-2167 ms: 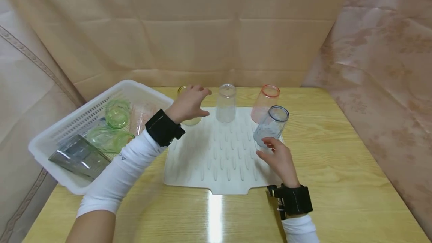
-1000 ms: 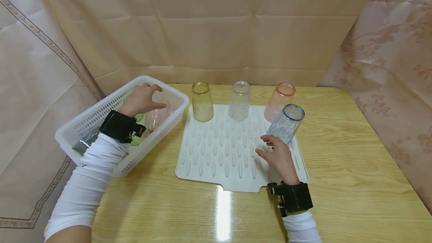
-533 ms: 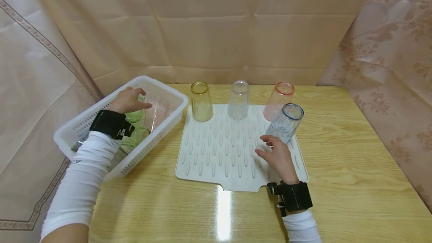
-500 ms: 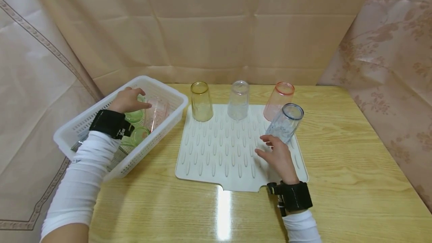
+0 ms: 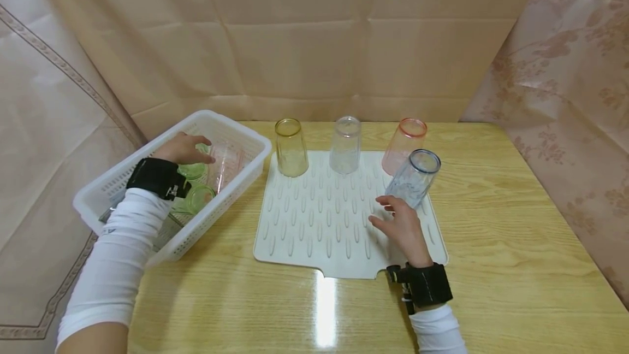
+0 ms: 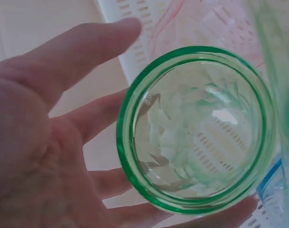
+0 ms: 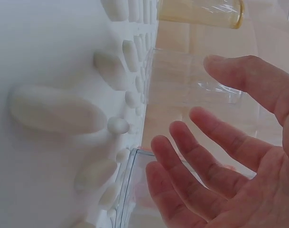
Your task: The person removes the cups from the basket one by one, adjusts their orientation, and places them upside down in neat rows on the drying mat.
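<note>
In the head view my left hand (image 5: pixel 179 148) reaches down into the white perforated basket (image 5: pixel 257 163). There, the left wrist view shows a green-rimmed drinking glass (image 6: pixel 196 137), mouth toward the camera. My fingers (image 6: pixel 99 114) stretch along its far side, while the thumb stands apart from the rim. Over a ribbed white drying mat (image 5: pixel 314 245) my right hand (image 5: pixel 405 231) hovers, fingers loosely bent and holding nothing. A blue-rimmed glass (image 5: pixel 413 179) stands upside down just beyond its fingertips.
Upside-down yellow (image 5: pixel 292 149), clear (image 5: pixel 346 146) and red-rimmed (image 5: pixel 404 146) glasses line the mat's far edge. Inside the basket lie a pink glass (image 5: pixel 227 160), another green glass (image 5: pixel 199 198) and a dark grey one, mostly hidden by the left arm. A curtain hangs behind the table.
My left hand has left the yellow glass, moved left into the basket and sunk lower by the green glass. The right hand stays by the blue-rimmed glass. The head view has shifted slightly.
</note>
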Tool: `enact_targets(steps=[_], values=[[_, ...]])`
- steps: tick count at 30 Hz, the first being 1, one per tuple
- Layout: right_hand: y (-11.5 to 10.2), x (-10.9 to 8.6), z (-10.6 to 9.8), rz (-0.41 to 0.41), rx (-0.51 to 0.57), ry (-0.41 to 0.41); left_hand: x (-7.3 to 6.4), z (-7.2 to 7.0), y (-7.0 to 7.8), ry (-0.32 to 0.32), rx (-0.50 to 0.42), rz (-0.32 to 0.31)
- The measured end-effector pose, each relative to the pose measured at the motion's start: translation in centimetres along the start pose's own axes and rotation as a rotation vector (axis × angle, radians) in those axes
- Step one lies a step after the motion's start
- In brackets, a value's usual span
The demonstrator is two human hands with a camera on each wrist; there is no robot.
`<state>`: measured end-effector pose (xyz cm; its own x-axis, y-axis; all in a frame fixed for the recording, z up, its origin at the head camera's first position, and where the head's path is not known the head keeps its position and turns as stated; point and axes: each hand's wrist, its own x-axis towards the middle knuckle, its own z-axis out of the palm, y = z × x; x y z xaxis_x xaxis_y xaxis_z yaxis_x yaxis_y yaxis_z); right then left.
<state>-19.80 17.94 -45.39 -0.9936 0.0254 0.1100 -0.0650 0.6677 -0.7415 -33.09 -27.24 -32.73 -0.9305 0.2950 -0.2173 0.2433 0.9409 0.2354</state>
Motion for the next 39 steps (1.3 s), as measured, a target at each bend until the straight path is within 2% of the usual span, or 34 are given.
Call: enact_targets(steps=[4, 7, 18, 21, 27, 34, 39], values=[[0.1, 0.1, 0.0, 0.0, -0.009, 0.011, 0.1, 0.0, -0.2, -0.057, 0.0, -0.026], [0.1, 0.2, 0.0, 0.01, -0.014, 0.013, 0.1, 0.0, -0.3, -0.069, -0.015, -0.051], [0.3, 0.0, -0.2, 0.032, -0.001, 0.018, 0.2, 0.1, -0.3, -0.084, 0.018, -0.016], [0.4, 0.0, -0.2, 0.029, -0.003, 0.021, 0.3, 0.1, -0.3, -0.071, 0.026, 0.012], [0.5, 0.0, -0.1, 0.018, 0.001, 0.03, 0.2, 0.0, -0.7, -0.004, 0.044, 0.05], [0.5, 0.1, -0.1, 0.017, -0.001, 0.018, -0.1, -0.6, -0.9, 0.061, 0.05, 0.003], [0.1, 0.3, -0.1, -0.043, -0.003, 0.032, -0.3, -1.8, -0.4, 0.079, 0.048, 0.012]])
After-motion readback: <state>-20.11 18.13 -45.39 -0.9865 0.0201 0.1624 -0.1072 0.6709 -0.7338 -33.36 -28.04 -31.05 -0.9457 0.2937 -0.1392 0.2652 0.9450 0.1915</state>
